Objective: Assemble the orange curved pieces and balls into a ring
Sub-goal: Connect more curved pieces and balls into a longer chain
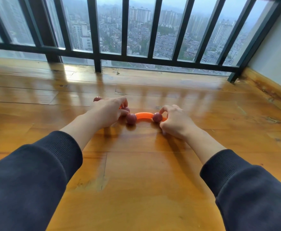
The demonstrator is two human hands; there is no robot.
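Down on the glossy wooden floor (pixel 136 172), two bare hands work at a small toy; both arms come in from the bottom edge in dark navy sleeves (pixel 36 172) pushed back from the wrists; between the hands lies an orange curved piece (pixel 144 115), arched away from the viewer, with a dull red ball (pixel 131 119) at its left end and a second red ball (pixel 157 117) at its right end; the left hand (pixel 108 112) lies palm down beside the left ball, its fingers curled around a third ball (pixel 125 108) with a sliver of orange showing just beneath them, so it grasps that ball, though how the piece under it sits is hidden; a fourth ball (pixel 97 98) peeks out beyond the left hand's knuckles, resting on the floor; the right hand (pixel 174 120) is curled over the right end of the assembly, fingertips (pixel 161 111) touching the top of the second ball and a bit of orange showing behind it, pinching that end; the pieces form only an open arc, not a closed ring; beyond them a black metal railing (pixel 124 54) stands along the floor's far edge against glass, with a hazy city of tower blocks far below; a pale wall (pixel 276 60) closes the right side.
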